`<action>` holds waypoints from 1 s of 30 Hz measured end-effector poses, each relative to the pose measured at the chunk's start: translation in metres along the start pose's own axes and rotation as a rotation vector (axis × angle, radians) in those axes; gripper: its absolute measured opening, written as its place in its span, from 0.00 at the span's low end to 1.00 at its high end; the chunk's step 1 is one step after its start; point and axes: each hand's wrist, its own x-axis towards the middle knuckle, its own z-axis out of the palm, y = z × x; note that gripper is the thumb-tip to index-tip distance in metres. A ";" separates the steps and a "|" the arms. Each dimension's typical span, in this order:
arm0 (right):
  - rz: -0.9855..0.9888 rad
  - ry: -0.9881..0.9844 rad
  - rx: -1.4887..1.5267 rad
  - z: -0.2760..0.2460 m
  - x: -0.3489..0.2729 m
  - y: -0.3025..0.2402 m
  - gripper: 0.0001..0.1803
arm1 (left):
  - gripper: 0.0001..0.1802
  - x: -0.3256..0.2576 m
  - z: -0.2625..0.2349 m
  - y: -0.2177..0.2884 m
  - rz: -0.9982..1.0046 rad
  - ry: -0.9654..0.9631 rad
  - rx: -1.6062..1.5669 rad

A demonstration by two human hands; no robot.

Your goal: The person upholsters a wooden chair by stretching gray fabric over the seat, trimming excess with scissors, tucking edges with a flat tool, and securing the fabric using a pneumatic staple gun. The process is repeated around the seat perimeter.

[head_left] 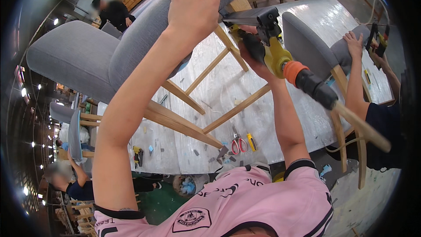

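Observation:
A grey upholstered chair (87, 57) with pale wooden legs (184, 125) lies tipped on the plastic-covered workbench (245, 83). My left hand (195, 4) presses flat on the grey fabric at the chair's upper edge, fingers spread. My right hand (252, 50) grips a yellow and black pneumatic staple gun (267, 39), whose silver nose meets the chair frame just right of my left hand. An orange fitting and black air hose (311, 83) trail off the gun to the lower right.
Red-handled scissors (238, 145), a yellow tool (251, 141) and fabric scraps lie near the bench's front edge. At right another person's hand (354, 44) holds a second grey chair (307, 39) beside another gun (378, 39). More people work at far left and back.

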 end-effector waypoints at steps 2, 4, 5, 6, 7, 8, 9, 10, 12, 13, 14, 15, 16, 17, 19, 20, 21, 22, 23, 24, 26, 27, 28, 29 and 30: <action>-0.073 -0.043 -0.024 0.000 0.000 0.006 0.19 | 0.52 -0.001 0.001 0.002 0.001 0.033 0.039; -0.017 -0.063 0.058 0.001 0.002 0.010 0.23 | 0.50 0.002 0.009 0.000 -0.028 -0.045 0.119; 0.041 -0.077 0.181 0.000 0.003 0.010 0.24 | 0.49 0.002 0.013 -0.001 -0.041 -0.084 0.158; 0.099 -0.084 0.302 0.000 0.005 0.010 0.24 | 0.51 0.001 0.017 -0.002 -0.009 -0.017 0.240; 0.255 -0.093 0.602 -0.001 0.006 0.014 0.26 | 0.52 -0.001 0.021 -0.003 0.023 0.049 0.322; 0.222 -0.100 0.556 -0.002 0.009 0.015 0.27 | 0.54 -0.002 0.024 -0.005 0.055 0.114 0.405; 0.191 -0.107 0.511 -0.003 0.012 0.014 0.27 | 0.55 -0.001 0.027 -0.007 0.051 0.097 0.332; -0.029 -0.107 0.121 -0.004 0.017 0.010 0.28 | 0.56 0.000 0.030 -0.010 0.047 0.081 0.260; -0.240 -0.092 -0.250 -0.006 0.024 0.008 0.29 | 0.59 0.014 0.033 -0.029 0.021 0.001 -0.115; -0.227 -0.093 -0.217 -0.002 0.024 0.008 0.30 | 0.61 0.024 0.032 -0.052 -0.008 -0.073 -0.410; -0.203 -0.096 -0.185 0.001 0.024 0.008 0.30 | 0.63 0.035 0.032 -0.071 -0.035 -0.154 -0.712; -0.176 -0.079 -0.158 0.012 0.023 0.007 0.31 | 0.60 0.037 0.042 -0.089 -0.162 -0.149 -0.674; -0.145 -0.057 -0.151 0.015 0.024 0.009 0.31 | 0.57 0.045 0.050 -0.099 -0.273 -0.139 -0.654; -0.115 -0.037 -0.141 0.020 0.026 0.011 0.31 | 0.53 0.038 0.062 -0.105 -0.293 -0.120 -0.566; -0.108 0.030 -0.098 0.026 0.030 0.023 0.29 | 0.54 0.036 0.056 -0.096 -0.322 -0.175 -0.527; -0.149 0.043 -0.132 0.023 0.037 0.030 0.28 | 0.56 0.036 0.040 -0.088 -0.336 -0.248 -0.568; -0.178 0.039 -0.144 0.027 0.040 0.029 0.26 | 0.56 0.026 0.025 -0.089 -0.295 -0.245 -0.552; -0.161 0.034 -0.255 0.026 0.039 0.023 0.25 | 0.56 0.021 0.015 -0.087 -0.241 -0.243 -0.553; -0.185 0.017 -0.270 0.026 0.039 0.018 0.24 | 0.57 0.012 0.010 -0.085 -0.194 -0.236 -0.542; -0.210 -0.002 -0.286 0.027 0.039 0.013 0.23 | 0.54 0.009 0.036 -0.088 -0.191 -0.115 -0.405; -0.312 -0.028 -0.384 0.021 0.035 0.014 0.21 | 0.52 -0.005 0.047 -0.081 -0.165 -0.061 -0.327; -0.399 -0.043 -0.454 0.020 0.029 0.014 0.21 | 0.51 -0.012 0.049 -0.081 -0.158 -0.026 -0.280; -0.290 -0.074 -0.398 0.020 0.020 0.013 0.21 | 0.49 -0.017 0.055 -0.082 -0.140 0.040 -0.247; -0.180 -0.104 -0.344 0.019 0.010 0.011 0.20 | 0.49 -0.021 0.059 -0.082 -0.145 0.029 -0.192; -0.072 -0.112 -0.302 0.016 0.003 0.009 0.20 | 0.49 -0.017 0.058 -0.079 -0.128 0.028 -0.142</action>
